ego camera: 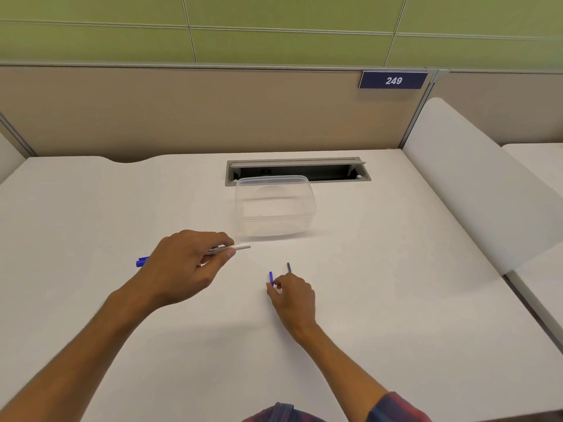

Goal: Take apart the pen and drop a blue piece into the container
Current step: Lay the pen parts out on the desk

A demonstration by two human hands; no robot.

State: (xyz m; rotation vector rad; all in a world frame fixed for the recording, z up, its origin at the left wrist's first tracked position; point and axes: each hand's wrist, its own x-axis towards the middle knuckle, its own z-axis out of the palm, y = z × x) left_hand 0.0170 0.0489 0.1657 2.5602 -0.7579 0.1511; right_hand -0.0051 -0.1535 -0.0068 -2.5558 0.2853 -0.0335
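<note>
- Container (275, 205) on counter (396, 284), centre, far side; directly in front of cable slot (297, 170) set into counter.
- Partition (182, 117) behind counter, number plate (393, 80) at its upper right.
- Left hand (182, 266) near and left of container, gripping pen body (234, 248); pen tip toward container, pen cap end (140, 262) out left.
- Right hand (292, 296) right of left hand, nearer than container, fingers (269, 289) pinching small piece (271, 278).
- Second small piece (288, 267) just right of first, at the fingers.
</note>
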